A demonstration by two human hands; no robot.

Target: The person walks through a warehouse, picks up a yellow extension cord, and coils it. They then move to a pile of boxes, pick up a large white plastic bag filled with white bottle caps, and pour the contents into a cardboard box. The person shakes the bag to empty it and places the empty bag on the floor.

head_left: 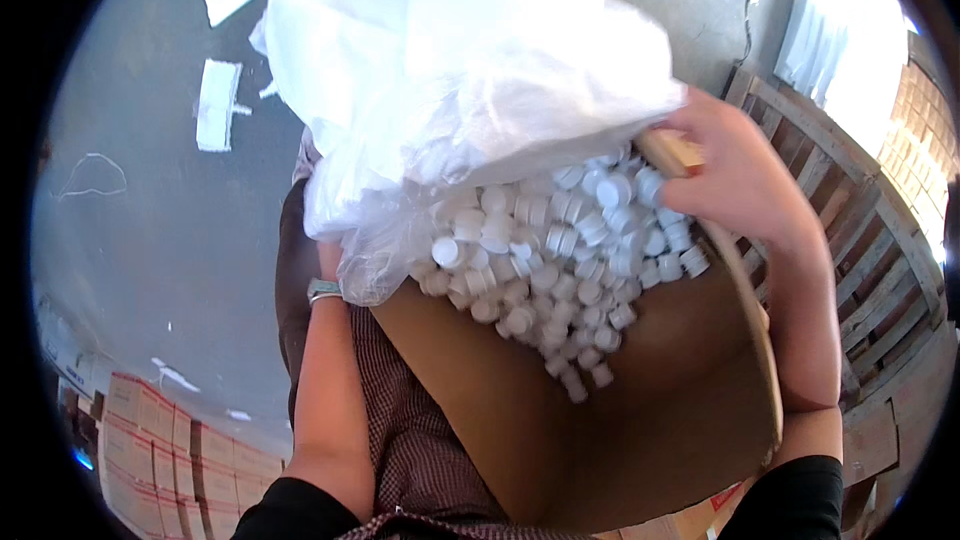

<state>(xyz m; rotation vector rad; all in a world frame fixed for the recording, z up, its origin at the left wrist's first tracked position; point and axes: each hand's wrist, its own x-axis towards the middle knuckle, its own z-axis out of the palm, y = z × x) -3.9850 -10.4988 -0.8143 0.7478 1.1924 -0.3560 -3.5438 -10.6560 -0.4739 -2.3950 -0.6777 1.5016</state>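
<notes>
A cardboard box (pixel 640 450) is tilted on my lap, its mouth facing me. Many small white plastic caps (pixel 560 280) lie heaped inside it, spilling down from under a large white translucent plastic bag (pixel 470 50). The bag bulges over the far side of the box, its crumpled edge hanging at the left. My left hand (pixel 329 258) goes behind that hanging plastic, so its fingers are hidden; a band circles the wrist. At the far right corner, my right hand (pixel 715 155) is closed on a tan edge that looks like the box's cardboard, against the bag. That spot is slightly blurred.
A slatted wooden pallet (pixel 850 230) stands close by my right arm. Stacked cartons (pixel 160 440) are at the lower left. White torn scraps (pixel 217 105) lie on the grey floor (pixel 130 250), with a thin loop of string (pixel 95 165) nearby.
</notes>
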